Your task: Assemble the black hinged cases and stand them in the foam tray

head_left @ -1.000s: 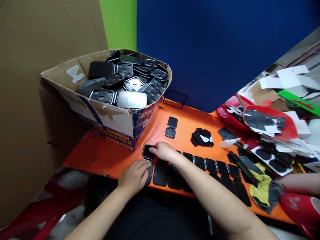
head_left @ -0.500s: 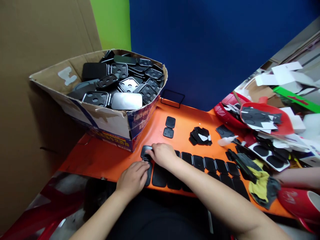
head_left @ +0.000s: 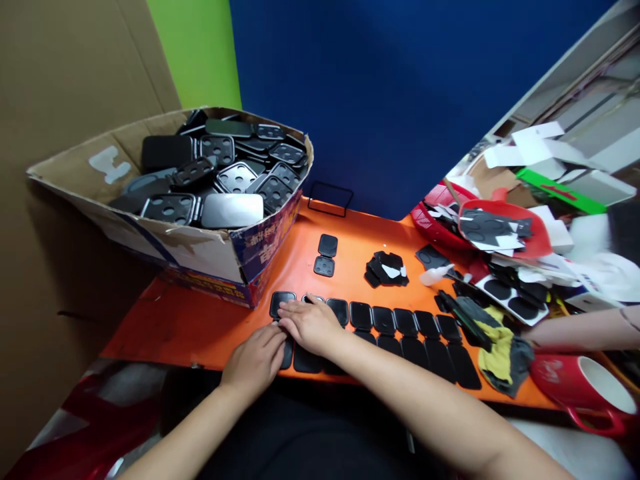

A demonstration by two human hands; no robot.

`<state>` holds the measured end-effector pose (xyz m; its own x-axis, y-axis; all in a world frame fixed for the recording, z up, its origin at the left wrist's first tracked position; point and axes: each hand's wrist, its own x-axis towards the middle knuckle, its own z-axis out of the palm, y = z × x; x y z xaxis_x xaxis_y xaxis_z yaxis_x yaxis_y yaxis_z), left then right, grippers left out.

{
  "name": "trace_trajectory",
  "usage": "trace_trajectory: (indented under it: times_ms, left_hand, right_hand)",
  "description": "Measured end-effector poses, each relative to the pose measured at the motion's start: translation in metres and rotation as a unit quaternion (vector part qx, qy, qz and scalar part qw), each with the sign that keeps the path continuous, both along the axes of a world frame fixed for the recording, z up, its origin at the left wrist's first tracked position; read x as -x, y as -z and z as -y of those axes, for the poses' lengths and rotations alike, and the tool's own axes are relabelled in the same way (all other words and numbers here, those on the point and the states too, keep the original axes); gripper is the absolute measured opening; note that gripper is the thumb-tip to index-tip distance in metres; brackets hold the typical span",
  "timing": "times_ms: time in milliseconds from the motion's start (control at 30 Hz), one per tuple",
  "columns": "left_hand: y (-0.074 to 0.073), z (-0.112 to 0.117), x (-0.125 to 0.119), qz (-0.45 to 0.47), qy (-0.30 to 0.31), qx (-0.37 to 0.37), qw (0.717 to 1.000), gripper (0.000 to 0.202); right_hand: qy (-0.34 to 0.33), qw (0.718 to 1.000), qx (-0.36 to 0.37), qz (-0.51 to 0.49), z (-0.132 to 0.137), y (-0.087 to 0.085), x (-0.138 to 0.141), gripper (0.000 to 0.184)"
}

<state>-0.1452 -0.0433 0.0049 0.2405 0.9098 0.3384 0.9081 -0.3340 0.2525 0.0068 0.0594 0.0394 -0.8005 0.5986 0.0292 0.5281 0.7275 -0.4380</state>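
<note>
A row of opened black hinged cases lies along the table's near edge, small halves away from me and larger halves closer. At the row's left end is a case [head_left: 283,303] whose upper half shows; its lower half is partly covered by my hands. My left hand [head_left: 255,357] rests over that lower half's left side, fingers stretched forward and close together. My right hand [head_left: 313,325] lies flat across the row, its fingertips near this case's hinge and meeting the left fingertips. It partly hides the neighbouring case. Neither hand visibly grips anything.
A cardboard box [head_left: 200,257] full of black cases stands at left. Beyond the row lie a lone opened case [head_left: 327,255] and a pile of black pieces [head_left: 386,269]. At right are a red dustpan [head_left: 537,230], a yellow-grey glove [head_left: 500,353], a red mug [head_left: 565,380] and another person's arm [head_left: 580,330].
My right hand has slid from the end case's upper half down to its hinge, uncovering that half. My left hand stays by the lower half. The whole view has shifted slightly.
</note>
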Motion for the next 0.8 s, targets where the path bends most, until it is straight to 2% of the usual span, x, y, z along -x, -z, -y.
trace_trajectory:
  times_ms: [100,167,333,433,500,567,633,700,767,800]
  left_hand:
    - [0.0,0.001,-0.001,0.005,-0.006,-0.019,1.0,0.028]
    - [0.001,0.002,-0.002,0.008,-0.011,-0.029,0.999,0.029]
    - [0.006,0.002,-0.003,0.006,-0.01,-0.039,0.999,0.029]
    - [0.008,0.004,-0.001,0.025,0.004,-0.046,0.999,0.029]
    - [0.006,0.007,-0.001,0.063,0.01,-0.05,0.997,0.029]
    - [0.0,0.009,-0.004,0.137,-0.032,-0.058,0.988,0.025]
    - [-0.013,0.008,-0.011,0.266,-0.135,-0.049,0.953,0.026]
    - [-0.029,0.003,-0.021,0.435,-0.209,0.032,0.875,0.038]
    - [-0.045,-0.003,-0.031,0.573,-0.189,0.176,0.778,0.046]
    - [-0.052,-0.006,-0.036,0.611,-0.17,0.232,0.737,0.045]
  right_hand:
    - [0.077,0.995,0.065,-0.003,-0.017,-0.009,-0.003,0.042]
    - [0.114,0.991,0.075,-0.004,-0.029,-0.015,-0.005,0.042]
    - [0.112,0.99,0.08,0.015,-0.037,-0.019,0.006,0.03]
    - [0.124,0.985,0.118,0.026,-0.039,-0.021,0.017,0.03]
    - [0.115,0.98,0.16,0.027,-0.041,-0.026,0.018,0.028]
    - [0.091,0.976,0.2,-0.002,-0.041,-0.032,0.013,0.026]
    - [0.075,0.966,0.235,-0.072,-0.035,-0.036,0.003,0.022]
    - [0.083,0.942,0.292,-0.145,-0.024,-0.039,-0.009,0.02]
    - [0.107,0.909,0.358,-0.186,-0.008,-0.041,-0.022,0.018]
    - [0.117,0.896,0.38,-0.199,0.0,-0.042,-0.028,0.018]
